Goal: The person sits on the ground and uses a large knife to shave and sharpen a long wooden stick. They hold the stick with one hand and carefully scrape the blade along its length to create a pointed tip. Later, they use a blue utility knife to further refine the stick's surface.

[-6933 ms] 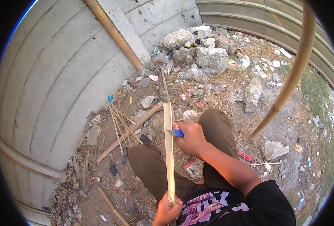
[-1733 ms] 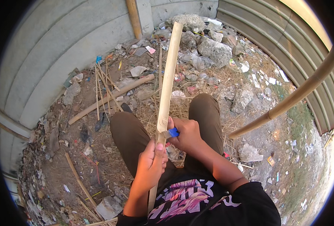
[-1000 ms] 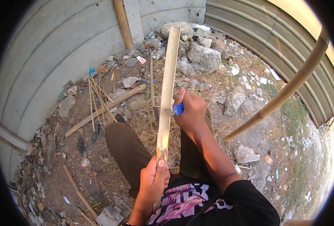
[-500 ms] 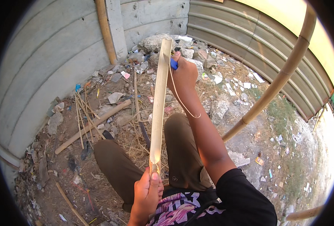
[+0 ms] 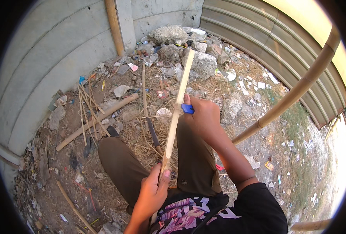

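Moved back from the far tip since the earlier frame, the right hand (image 5: 205, 117) now sits near mid-length of the bamboo strip (image 5: 173, 132), which is turned to present a narrower face. A leaning bamboo pole (image 5: 290, 102) stands at right; a bamboo length (image 5: 96, 123) lies at left. The strip slants far and right from the left hand (image 5: 154, 188), clamped around its near part. Progress, as judged: shaving is underway, unfinished; the remaining amount cannot be gauged. No container is identifiable. Right-hand fingers grip the blue knife (image 5: 187, 109), blade apparently against the strip.
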`<state>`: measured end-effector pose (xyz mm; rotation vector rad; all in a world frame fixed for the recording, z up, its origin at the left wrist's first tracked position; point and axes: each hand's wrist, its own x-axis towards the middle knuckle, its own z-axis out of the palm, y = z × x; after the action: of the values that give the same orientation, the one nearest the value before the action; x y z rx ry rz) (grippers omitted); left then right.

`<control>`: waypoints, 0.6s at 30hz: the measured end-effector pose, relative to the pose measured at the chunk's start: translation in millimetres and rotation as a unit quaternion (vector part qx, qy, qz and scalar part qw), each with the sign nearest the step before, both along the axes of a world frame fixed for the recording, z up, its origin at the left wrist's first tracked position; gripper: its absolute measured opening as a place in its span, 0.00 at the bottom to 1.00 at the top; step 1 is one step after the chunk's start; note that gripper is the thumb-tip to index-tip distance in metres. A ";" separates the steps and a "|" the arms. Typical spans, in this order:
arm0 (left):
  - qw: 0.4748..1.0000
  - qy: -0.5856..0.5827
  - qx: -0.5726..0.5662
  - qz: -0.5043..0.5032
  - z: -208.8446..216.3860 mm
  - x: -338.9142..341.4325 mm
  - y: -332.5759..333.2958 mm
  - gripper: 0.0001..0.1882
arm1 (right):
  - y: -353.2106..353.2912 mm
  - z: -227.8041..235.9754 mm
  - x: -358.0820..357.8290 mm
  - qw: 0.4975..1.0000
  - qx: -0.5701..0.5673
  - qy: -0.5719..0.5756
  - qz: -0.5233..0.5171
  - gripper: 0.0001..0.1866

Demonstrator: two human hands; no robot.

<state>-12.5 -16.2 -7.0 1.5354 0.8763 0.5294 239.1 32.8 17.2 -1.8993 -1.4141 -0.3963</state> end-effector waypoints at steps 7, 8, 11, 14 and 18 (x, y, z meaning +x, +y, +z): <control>0.978 0.129 0.165 0.019 -15.8 -7.6 -25.0 0.14 | -20.3 -68.7 -27.4 0.994 0.030 -0.095 0.036 0.19; 0.977 0.125 0.174 0.020 -18.8 -10.9 -30.6 0.14 | -20.6 -68.3 -27.6 0.993 0.037 -0.102 0.045 0.18; 0.977 0.118 0.177 0.028 -18.6 -16.0 -36.3 0.13 | -17.1 -66.9 -27.3 0.989 0.060 -0.118 0.067 0.18; 0.973 0.117 0.194 0.035 -16.8 -19.5 -40.1 0.13 | -10.0 -66.4 -25.4 0.987 0.076 -0.129 0.060 0.18; 0.969 0.132 0.204 0.033 -20.0 -24.8 -47.7 0.14 | 2.3 -57.8 -7.8 0.995 0.029 -0.091 -0.023 0.19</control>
<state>-37.3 -63.9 -27.0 1.9905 1.0704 0.5882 231.3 35.2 -40.6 -1.8911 -1.4605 -0.6391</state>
